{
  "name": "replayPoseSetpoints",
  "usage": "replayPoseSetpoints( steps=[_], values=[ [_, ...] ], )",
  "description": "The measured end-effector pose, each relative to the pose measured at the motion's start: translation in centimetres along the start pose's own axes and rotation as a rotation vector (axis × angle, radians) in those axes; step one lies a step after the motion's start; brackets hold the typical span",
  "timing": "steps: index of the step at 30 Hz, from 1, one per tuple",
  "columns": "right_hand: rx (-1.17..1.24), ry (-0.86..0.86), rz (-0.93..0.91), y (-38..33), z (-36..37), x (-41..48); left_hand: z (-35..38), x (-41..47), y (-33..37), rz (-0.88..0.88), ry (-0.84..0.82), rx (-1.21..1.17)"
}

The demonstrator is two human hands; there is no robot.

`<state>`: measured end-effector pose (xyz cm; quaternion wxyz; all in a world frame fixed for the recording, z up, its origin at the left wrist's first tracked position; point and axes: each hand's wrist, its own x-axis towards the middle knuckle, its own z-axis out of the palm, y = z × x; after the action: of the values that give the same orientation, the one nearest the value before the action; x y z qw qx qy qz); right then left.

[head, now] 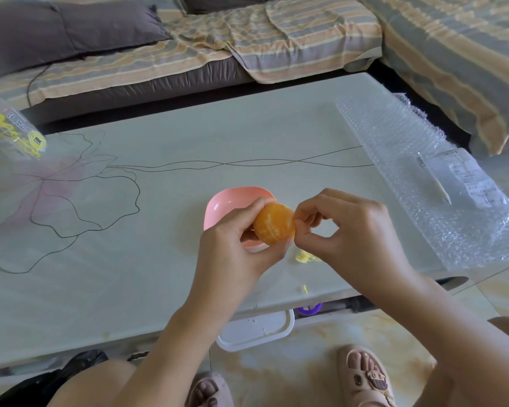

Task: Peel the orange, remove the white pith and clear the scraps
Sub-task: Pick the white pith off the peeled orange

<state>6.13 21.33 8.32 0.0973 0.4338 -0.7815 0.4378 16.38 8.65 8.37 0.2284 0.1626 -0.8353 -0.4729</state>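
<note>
One peeled orange (274, 227) is being held above the near rim of one pink bowl (232, 201), over the pale table (159, 274). It is being gripped from the left by the left hand (232, 251), whose thumb and fingers are curled round it. Its right edge is being pinched by the thumb and forefinger of the right hand (350, 230), and the other fingers are being kept curled. Whether pith is being caught in that pinch cannot be told. The fruit is nearly round, so no long axis can be made out, and its bare, faintly seamed face is being turned up toward the camera. Two lots of pith scraps are lying on the table: one small heap (306, 257) just below the right hand, and one lone crumb (305, 288) nearer the table edge. One sheet of bubble wrap (423, 171) is lying at the right.
</note>
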Motion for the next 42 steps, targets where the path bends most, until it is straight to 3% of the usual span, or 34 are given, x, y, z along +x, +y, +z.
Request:
replayPoseSetpoints(
  steps=[6, 11, 21, 27, 37, 42],
  values=[
    [0.250, -0.136, 0.129, 0.0, -1.4, 0.4, -0.4, 0.4, -0.3, -0.130, 0.005, -0.224],
    [0.231, -0.150, 0.036, 0.1, -1.9, 0.5, -0.6, 0.6, -0.3, -0.160, 0.005, -0.313],
    [0.050, 0.015, -0.044, -0.3, -0.9, 0.0, 0.1, -0.1, -0.1, -0.003, 0.096, -0.017],
    [0.043, 0.061, 0.007, -0.8, -0.7, -0.2, 0.4, -0.1, -0.1, 0.045, 0.121, 0.025],
    [0.143, 0.019, 0.099, -0.9, -1.4, 0.3, 0.4, -0.1, 0.3, -0.055, 0.045, -0.175],
    [0.330, -0.110, 0.210, -0.6, -2.6, 0.8, -0.2, 0.3, 0.1, -0.124, -0.045, -0.359]
  ],
)
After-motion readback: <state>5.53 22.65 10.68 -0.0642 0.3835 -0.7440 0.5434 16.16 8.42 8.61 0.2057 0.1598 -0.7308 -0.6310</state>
